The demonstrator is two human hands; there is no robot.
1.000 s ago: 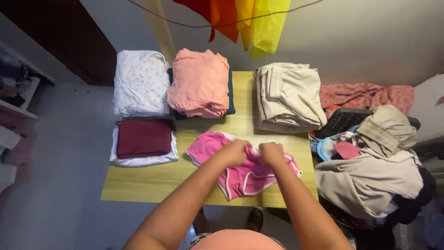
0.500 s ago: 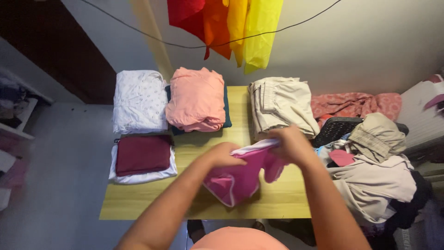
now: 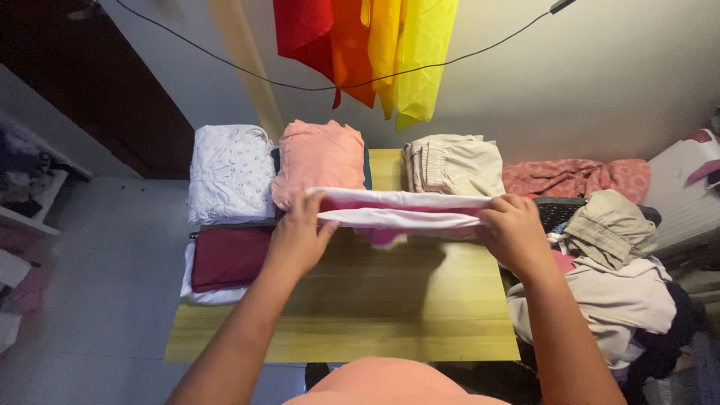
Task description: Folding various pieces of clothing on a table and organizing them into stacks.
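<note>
— Head view: what in the hands?

— Pink shorts, white waistband pulled taut between them, raised above the table. Left hand pinching one end, fingers closed on the band; right hand gripping the other end, fingers curled shut around it.

— Relative to the table, where?

— Over its far half, not touching the wood; shadow cast below. A bit of pink hanging under the band near the middle.

— And on the table?

— Far left corner: white stack. Beside it, peach stack on something dark teal. Far right: beige stack. Near the left edge: maroon fold atop white cloth.

— Off the table?

— Right of it: basket and heap of clothes, red patterned cloth behind. Above the far edge: red, orange and yellow cloths hanging from a line.
</note>
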